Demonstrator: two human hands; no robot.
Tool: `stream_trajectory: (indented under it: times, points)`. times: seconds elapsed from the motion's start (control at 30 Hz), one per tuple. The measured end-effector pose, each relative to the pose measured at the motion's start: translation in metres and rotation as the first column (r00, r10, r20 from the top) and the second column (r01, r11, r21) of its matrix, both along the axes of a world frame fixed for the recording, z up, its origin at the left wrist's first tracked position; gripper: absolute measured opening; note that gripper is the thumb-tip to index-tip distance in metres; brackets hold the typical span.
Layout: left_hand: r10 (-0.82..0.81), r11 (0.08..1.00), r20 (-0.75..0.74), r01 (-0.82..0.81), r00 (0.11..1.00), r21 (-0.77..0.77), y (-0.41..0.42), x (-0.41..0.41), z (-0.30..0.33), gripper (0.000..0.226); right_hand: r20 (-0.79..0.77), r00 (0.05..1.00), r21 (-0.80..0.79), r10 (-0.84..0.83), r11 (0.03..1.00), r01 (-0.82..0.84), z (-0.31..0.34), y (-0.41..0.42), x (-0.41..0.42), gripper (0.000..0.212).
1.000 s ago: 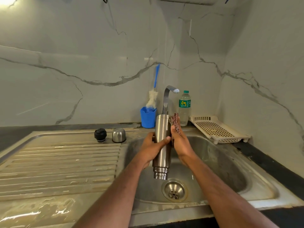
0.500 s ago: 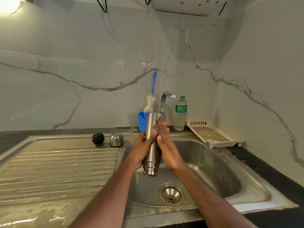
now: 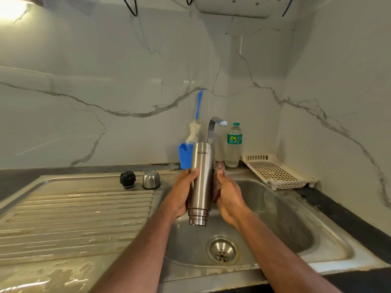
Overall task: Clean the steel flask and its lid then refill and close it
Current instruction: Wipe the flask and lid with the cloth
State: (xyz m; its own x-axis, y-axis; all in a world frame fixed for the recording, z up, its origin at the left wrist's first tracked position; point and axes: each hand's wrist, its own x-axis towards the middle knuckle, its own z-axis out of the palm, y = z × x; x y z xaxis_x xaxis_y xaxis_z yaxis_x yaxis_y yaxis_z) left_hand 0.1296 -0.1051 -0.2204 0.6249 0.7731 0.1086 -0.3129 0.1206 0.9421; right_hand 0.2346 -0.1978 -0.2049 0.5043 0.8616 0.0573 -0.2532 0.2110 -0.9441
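Wet, rigid and likely slippery, the inverted steel flask (image 3: 201,182) sat wrapped at mid-body by the left hand (image 3: 183,192), the right hand (image 3: 227,194) pressing a scrubber (image 3: 219,178) against it.

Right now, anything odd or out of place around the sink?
Nothing damaged or spilled. The steel flask is held upside down over the steel sink basin, mouth down, by the left hand while the right hand presses a dark scrubber against it. The drainboard looks wet and streaked.
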Motion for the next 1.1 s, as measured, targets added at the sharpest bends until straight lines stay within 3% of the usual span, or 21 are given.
stream_trajectory:
  times: [0.13,0.23,0.3,0.37,0.47,0.53,0.6,0.67,0.73,0.83,0.9,0.97,1.03,1.1]
  points:
    - [-0.088,0.996,-0.042,0.087,0.995,-0.015,-0.009,0.009,-0.002,0.048,0.232,0.962,0.068,-0.142,0.989,0.130,0.002,0.005,0.007,0.043]
    - [-0.065,0.998,-0.081,0.065,0.995,0.000,-0.011,0.015,-0.004,0.056,0.388,0.914,0.158,-0.121,0.985,0.063,-0.003,0.009,0.008,0.052]
    - [-0.036,0.999,-0.054,0.035,0.998,-0.005,-0.008,0.014,-0.004,0.063,0.569,0.821,0.171,-0.041,0.983,-0.070,-0.011,0.008,0.007,0.057]
    - [-0.004,0.999,-0.037,0.002,0.999,-0.042,-0.001,0.007,-0.002,0.064,0.750,0.660,0.109,0.038,0.978,-0.180,-0.022,0.007,0.008,0.061]
    - [-0.016,0.999,-0.096,0.013,0.995,-0.032,0.004,-0.007,-0.001,0.061,0.847,0.531,0.104,0.004,0.979,-0.174,-0.022,0.007,0.001,0.062]
    - [-0.051,0.998,-0.153,0.054,0.987,0.016,-0.002,-0.012,-0.001,0.061,0.815,0.574,0.186,-0.076,0.973,-0.134,-0.010,0.010,0.000,0.062]
    - [-0.076,0.992,-0.200,0.094,0.977,0.083,-0.010,-0.011,0.000,0.065,0.678,0.725,0.224,-0.121,0.974,-0.046,-0.002,0.014,0.004,0.058]
    - [-0.066,0.990,-0.192,0.088,0.979,0.108,-0.013,-0.006,0.000,0.071,0.369,0.923,0.173,-0.111,0.984,0.049,0.000,0.013,0.013,0.051]
    - [-0.022,0.993,-0.170,0.041,0.985,0.108,-0.013,0.000,0.001,0.073,0.079,0.996,0.102,-0.050,0.994,0.042,0.001,0.006,0.014,0.036]
    - [-0.005,0.997,-0.154,0.017,0.988,0.074,-0.009,0.004,0.002,0.064,0.162,0.984,0.085,-0.073,0.995,0.060,0.000,0.003,0.007,0.030]
    - [0.005,0.997,-0.148,0.005,0.989,0.071,-0.009,0.005,0.003,0.056,0.318,0.941,0.157,-0.116,0.985,0.068,-0.001,0.007,0.006,0.047]
    - [0.034,0.997,-0.137,-0.025,0.990,0.070,-0.009,0.006,0.003,0.054,0.581,0.797,0.234,-0.162,0.972,0.027,-0.006,0.010,0.011,0.063]
    - [0.075,0.997,-0.087,-0.072,0.993,0.035,-0.004,0.006,0.000,0.054,0.769,0.630,0.183,-0.104,0.981,-0.062,-0.012,0.011,0.010,0.062]
    - [0.117,0.993,-0.035,-0.117,0.993,-0.014,0.001,0.002,-0.001,0.054,0.836,0.548,0.071,0.022,0.986,-0.148,-0.018,0.004,0.003,0.062]
